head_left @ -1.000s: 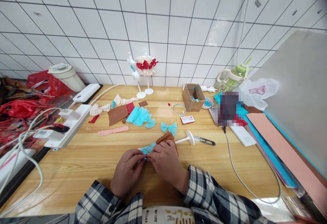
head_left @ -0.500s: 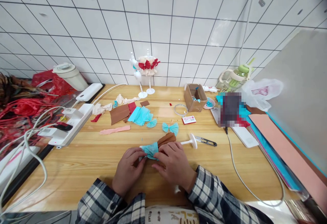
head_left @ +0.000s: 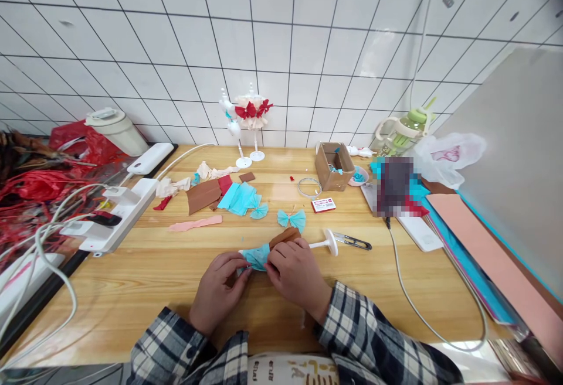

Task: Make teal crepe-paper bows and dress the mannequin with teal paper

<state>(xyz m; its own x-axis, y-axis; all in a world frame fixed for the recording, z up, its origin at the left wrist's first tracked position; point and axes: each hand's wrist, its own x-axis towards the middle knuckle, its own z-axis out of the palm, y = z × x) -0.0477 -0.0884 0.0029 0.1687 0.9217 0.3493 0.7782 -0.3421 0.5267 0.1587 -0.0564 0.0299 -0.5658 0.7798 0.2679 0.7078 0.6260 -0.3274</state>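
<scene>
A small dress form lies on its side between my hands, wrapped in blue crepe paper (head_left: pixel 256 258) and brown crepe paper (head_left: pixel 285 236). Its white stand (head_left: pixel 329 243) sticks out to the right. My left hand (head_left: pixel 222 284) pinches the blue paper at the left end, thumb against fingers. Over the brown and blue paper, my right hand (head_left: pixel 295 268) is closed around the form. Just beyond them lies a blue paper bow (head_left: pixel 291 219). Black thread snips (head_left: pixel 352 241) rest beside the stand's base. What my fingertips press on is partly hidden.
At the back stand two miniature dress forms, one with red bows (head_left: pixel 254 109). Paper scraps (head_left: pixel 240 197) lie left of centre. A cardboard box (head_left: pixel 335 168), a wire ring (head_left: pixel 309 187) and a pin box (head_left: pixel 324 205) sit right. A power strip (head_left: pixel 121 218) with cables lines the left edge.
My right hand's fingers have drawn in closer on the wrapped form, showing less of a spread thumb. My left hand keeps its pinch. The whole view has shifted slightly.
</scene>
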